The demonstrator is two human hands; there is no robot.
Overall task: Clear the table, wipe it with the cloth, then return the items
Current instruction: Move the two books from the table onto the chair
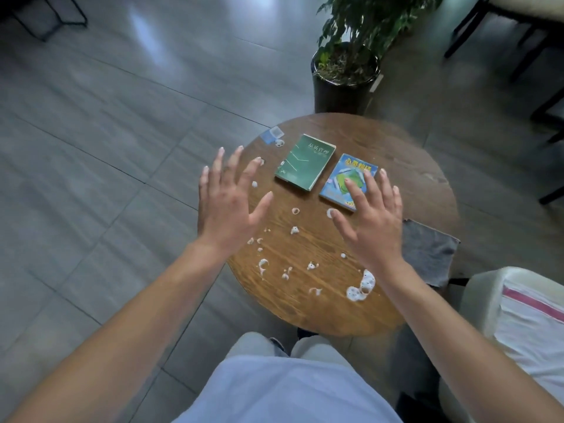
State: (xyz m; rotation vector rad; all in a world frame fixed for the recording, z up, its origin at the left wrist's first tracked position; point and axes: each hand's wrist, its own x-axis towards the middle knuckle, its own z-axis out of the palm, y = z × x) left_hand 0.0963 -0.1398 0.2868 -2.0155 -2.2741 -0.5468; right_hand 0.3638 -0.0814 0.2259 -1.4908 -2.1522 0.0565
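A round wooden table (421,190) carries a green book (305,161) and, to its right, a blue book (338,181). White foamy spots (361,286) are scattered over the near half of the top. A grey cloth (427,251) hangs over the table's right edge. A small blue and clear packet (272,134) lies at the far left rim. My left hand (227,203) hovers over the table's left edge, fingers spread and straight, holding nothing. My right hand (370,221) hovers with spread fingers over the near corner of the blue book, holding nothing.
A potted plant in a dark pot (343,83) stands on the floor just behind the table. A pale cushioned chair (515,325) with a white and pink cloth sits at the right. Dark chair legs (537,71) are at the far right. Grey tiled floor lies to the left.
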